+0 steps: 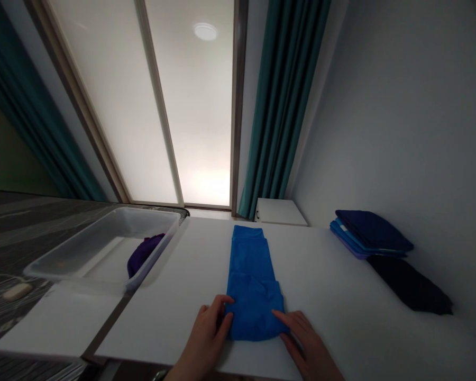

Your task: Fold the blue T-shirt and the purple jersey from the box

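A bright blue garment (252,264) lies on the white table in a long folded strip, its near end doubled back over itself. At the left edge of that near end, my left hand (210,328) has its curled fingers and thumb closed on the fabric. My right hand (303,338) grips the right edge near the lower corner, index finger on top and thumb lower down. The fingertips under the cloth are partly hidden.
On the white table (198,254), a stack of folded dark and blue clothes (373,233) sits at the right, with a black cloth (412,286) beside it. A translucent plastic bin (83,227) at the left holds a purple cloth (143,256). A white cabinet (281,211) stands behind.
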The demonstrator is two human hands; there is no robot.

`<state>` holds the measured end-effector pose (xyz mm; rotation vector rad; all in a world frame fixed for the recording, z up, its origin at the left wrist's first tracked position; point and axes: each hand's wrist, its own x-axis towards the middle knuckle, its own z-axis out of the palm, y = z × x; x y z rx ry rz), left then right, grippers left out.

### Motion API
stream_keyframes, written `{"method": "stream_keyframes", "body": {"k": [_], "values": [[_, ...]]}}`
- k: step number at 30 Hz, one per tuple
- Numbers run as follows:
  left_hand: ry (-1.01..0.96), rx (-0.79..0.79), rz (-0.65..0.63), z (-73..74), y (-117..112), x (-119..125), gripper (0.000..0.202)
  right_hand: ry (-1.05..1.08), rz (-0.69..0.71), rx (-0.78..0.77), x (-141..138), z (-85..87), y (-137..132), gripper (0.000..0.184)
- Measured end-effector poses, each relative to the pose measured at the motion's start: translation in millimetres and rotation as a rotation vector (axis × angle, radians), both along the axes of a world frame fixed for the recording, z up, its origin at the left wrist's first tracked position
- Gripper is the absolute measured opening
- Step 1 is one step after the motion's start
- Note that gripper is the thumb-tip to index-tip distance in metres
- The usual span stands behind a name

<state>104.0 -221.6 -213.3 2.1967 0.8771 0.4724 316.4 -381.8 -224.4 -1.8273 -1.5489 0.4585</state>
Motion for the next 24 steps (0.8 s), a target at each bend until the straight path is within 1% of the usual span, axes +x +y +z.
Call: {"method": "stream_keyframes", "body": {"k": [4, 9, 12, 15, 17, 20, 22, 24], "values": [[0.005, 0.028, 0.015, -0.7, -1, -1, 0.029, 0.060, 0.002, -0.054, -1, 8.7, -1, 0.040], [0.021, 0.176, 0.015, -5.2, -5, -2, 0.024, 0.200, -0.020, -0.145, 0, 10.7, -3, 0.042], [0.013, 0.256, 0.014, -8.6, -5, -1, 0.022, 0.221, -0.092, -0.154, -1, 8.4, -1, 0.044], [0.020, 0.272, -0.001, -8.8, -6, 1, 0.022, 0.222, -0.161, -0.171, -6, 7.2, 4, 0.050], [0.040, 0.254, -0.013, -5.6, -6, 2, 0.022, 0.224, -0.208, -0.178, -10, 7.8, 8, 0.054], [0.070, 0.200, -0.032, 4.1, -2, 2, 0.024, 0.219, -0.303, -0.124, -12, 9.5, 18, 0.058], [0.085, 0.163, -0.030, 12.5, 4, 4, 0.027, 0.214, -0.346, -0.088, -11, 10.6, 26, 0.057], [0.104, 0.146, -0.022, 20.4, 15, 8, 0.029, 0.208, -0.358, -0.085, -7, 12.1, 34, 0.055]]}}
